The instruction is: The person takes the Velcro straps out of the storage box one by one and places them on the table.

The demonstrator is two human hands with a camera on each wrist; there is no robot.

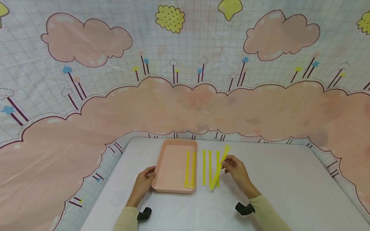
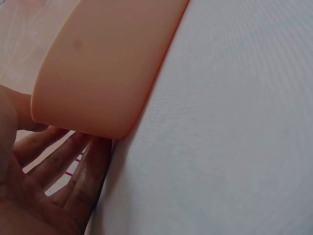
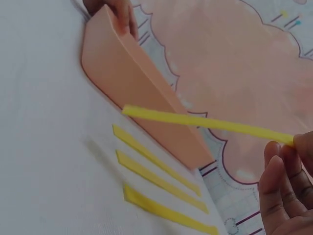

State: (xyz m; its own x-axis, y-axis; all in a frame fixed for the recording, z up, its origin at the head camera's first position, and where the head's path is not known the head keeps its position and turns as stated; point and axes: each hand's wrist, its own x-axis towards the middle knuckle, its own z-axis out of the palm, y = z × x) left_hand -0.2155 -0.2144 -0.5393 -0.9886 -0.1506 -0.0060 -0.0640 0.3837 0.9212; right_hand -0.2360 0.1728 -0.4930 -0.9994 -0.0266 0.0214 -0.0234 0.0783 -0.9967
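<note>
Fingers of the left hand (image 1: pixel 143 183) are hooked on one pink tray (image 1: pixel 170 166), lower centre of frame. Just right, a flat, slim yellow strip (image 1: pixel 219 171) is pinched by the right hand (image 1: pixel 236 169), slanting mostly below-left of its fingertips; two more strips (image 1: pixel 187 170) are held inside the tray, three others (image 1: pixel 204 168) laid alongside.

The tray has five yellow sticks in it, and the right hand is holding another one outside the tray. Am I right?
Not five: the head view shows two yellow sticks in the tray. The right hand is holding another stick outside it.
</note>
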